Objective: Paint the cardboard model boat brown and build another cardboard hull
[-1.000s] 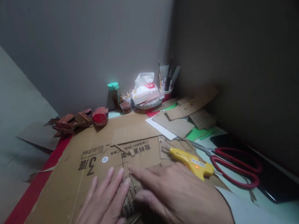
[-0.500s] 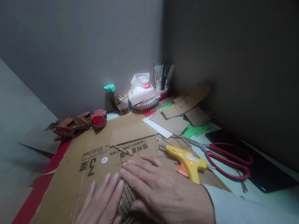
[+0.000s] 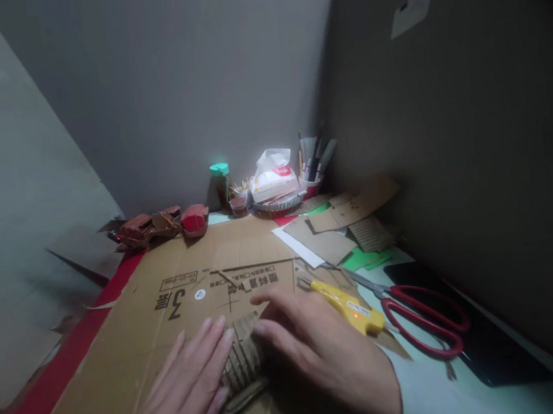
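Observation:
My left hand (image 3: 183,396) lies flat with fingers stretched out on a large flattened cardboard sheet (image 3: 124,360), its fingertips touching a small ribbed corrugated cardboard piece (image 3: 243,365). My right hand (image 3: 318,346) rests palm down on the other side of that ribbed piece, fingers spread and pressing on it and on the sheet. A yellow glue gun (image 3: 352,305) lies just beyond my right hand, with a small light glowing on its body.
Red-handled scissors (image 3: 422,323) lie right of the glue gun, beside a dark phone (image 3: 478,336). Cardboard scraps (image 3: 339,226) and green paper sit further back. A tissue pack (image 3: 273,180), a pen cup (image 3: 311,179), a green-capped bottle (image 3: 222,183) and small red-brown cardboard models (image 3: 158,225) line the wall.
My right hand has slid slightly right and its fingers have spread; the ribbed piece shows more between the hands. The view has shifted a little.

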{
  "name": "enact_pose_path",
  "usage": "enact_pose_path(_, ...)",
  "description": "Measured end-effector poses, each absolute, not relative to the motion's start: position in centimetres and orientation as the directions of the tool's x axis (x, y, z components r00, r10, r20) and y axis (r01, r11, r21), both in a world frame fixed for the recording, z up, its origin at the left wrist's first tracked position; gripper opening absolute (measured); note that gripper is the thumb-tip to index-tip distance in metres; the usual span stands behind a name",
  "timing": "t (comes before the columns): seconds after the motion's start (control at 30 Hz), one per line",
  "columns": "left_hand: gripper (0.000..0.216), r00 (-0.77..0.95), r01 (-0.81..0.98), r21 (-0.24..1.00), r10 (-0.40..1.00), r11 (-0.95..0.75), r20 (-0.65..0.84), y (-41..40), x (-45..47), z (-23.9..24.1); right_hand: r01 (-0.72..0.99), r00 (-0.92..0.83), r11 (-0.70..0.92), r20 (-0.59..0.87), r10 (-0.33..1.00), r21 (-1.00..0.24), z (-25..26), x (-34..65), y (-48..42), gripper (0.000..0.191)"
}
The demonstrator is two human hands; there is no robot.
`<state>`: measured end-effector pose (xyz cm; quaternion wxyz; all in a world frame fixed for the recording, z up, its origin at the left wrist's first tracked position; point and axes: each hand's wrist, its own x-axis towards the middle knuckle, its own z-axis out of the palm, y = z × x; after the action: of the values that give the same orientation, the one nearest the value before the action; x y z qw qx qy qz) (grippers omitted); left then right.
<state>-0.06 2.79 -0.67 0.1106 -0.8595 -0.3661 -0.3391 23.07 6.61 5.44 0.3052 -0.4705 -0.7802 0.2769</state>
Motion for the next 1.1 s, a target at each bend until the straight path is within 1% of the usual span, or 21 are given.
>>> enact_pose_path(0.07,0.062,0.5,0.7,0.069,0.556,-0.711,0.664,2.8,0.0,-0.8,0.504,-0.372,0.364,0.183,0.91,-0.784,5.1,22.7,6.5,0.029)
enact_pose_path(0.17,0.063,0.5,0.694,0.086,0.564,-0.715,0.657,2.8,0.0,-0.9,0.405,-0.355,0.328,0.183,0.917,-0.853,4.5,22.3,6.8,0.023)
enact_pose_path(0.33,0.058,0.52,0.685,0.036,0.524,-0.727,0.674,2.9,0.0,-0.6,0.299,-0.326,0.283,0.182,0.928,-0.911,4.0,21.7,7.1,0.014)
enact_pose_path(0.43,0.057,0.505,0.699,0.058,0.549,-0.713,0.666,2.8,0.1,-0.6,0.227,-0.332,0.234,0.151,0.931,-0.945,4.0,21.6,7.2,0.011)
enact_pose_path(0.57,0.052,0.469,0.735,0.078,0.588,-0.674,0.659,2.6,0.3,-0.6,0.136,-0.357,0.164,0.106,0.928,-0.977,3.7,21.7,7.4,0.017)
enact_pose_path(0.67,0.051,0.476,0.745,0.056,0.587,-0.665,0.655,2.4,0.4,-0.4,0.143,-0.372,0.158,0.095,0.923,-0.977,3.5,22.0,7.6,0.02)
enact_pose_path(0.8,0.052,0.489,0.753,0.028,0.588,-0.657,0.645,2.5,0.0,0.1,0.278,-0.372,0.218,0.105,0.922,-0.935,4.3,22.8,7.2,0.019)
enact_pose_path(0.83,0.054,0.502,0.752,0.012,0.584,-0.659,0.638,2.5,-0.1,0.2,0.334,-0.353,0.265,0.141,0.925,-0.905,4.6,23.0,7.1,0.02)
enact_pose_path(0.9,0.057,0.535,0.743,-0.026,0.571,-0.669,0.622,2.6,-0.3,0.3,0.43,-0.334,0.409,0.278,0.9,-0.805,5.1,23.4,6.8,0.023)
enact_pose_path(0.97,0.058,0.545,0.743,-0.039,0.569,-0.668,0.616,2.5,-0.3,0.4,0.45,-0.402,0.564,0.407,0.82,-0.692,5.4,23.5,6.7,0.024)
enact_pose_path(1.0,0.057,0.535,0.748,-0.033,0.572,-0.663,0.622,2.5,-0.2,0.6,0.434,-0.465,0.624,0.433,0.773,-0.65,5.4,23.4,6.7,0.024)
enact_pose_path(1.1,0.052,0.503,0.764,0.026,0.62,-0.645,0.602,2.3,-0.3,1.2,0.417,-0.624,0.699,0.377,0.685,-0.58,5.2,23.0,6.9,0.025)
